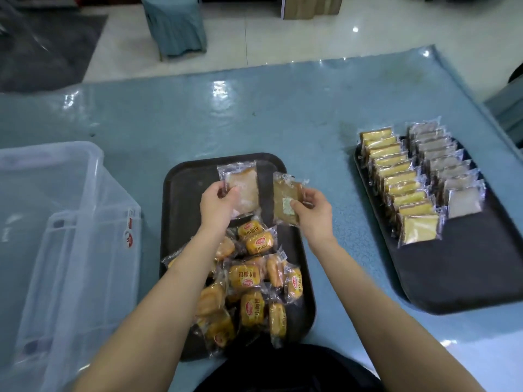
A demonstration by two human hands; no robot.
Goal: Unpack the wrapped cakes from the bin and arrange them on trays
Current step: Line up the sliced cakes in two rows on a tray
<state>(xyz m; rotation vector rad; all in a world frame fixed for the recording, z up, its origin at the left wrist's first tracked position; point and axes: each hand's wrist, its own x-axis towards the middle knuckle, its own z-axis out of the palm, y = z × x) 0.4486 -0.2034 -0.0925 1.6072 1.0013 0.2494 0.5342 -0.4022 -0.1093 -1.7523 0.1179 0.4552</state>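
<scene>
My left hand (219, 203) pinches a pale wrapped cake (243, 185) over the far part of the middle dark tray (184, 179). My right hand (315, 212) grips a brownish wrapped cake (285, 198) at that tray's right rim, held tilted. Several small orange-wrapped cakes (249, 281) lie in a loose heap on the near half of the same tray. A second dark tray (452, 273) at the right carries a row of yellow wrapped cakes (402, 179) and a row of pale grey wrapped cakes (450, 168). The clear plastic bin (65, 222) stands at the left.
The table (254, 114) has a glossy blue-green cover. A chair with a teal cover (175, 26) stands on the tiled floor beyond the far edge. Something teal-grey shows at the right edge of view, near the table's right edge (506, 108). My dark-clothed lap is at the near edge.
</scene>
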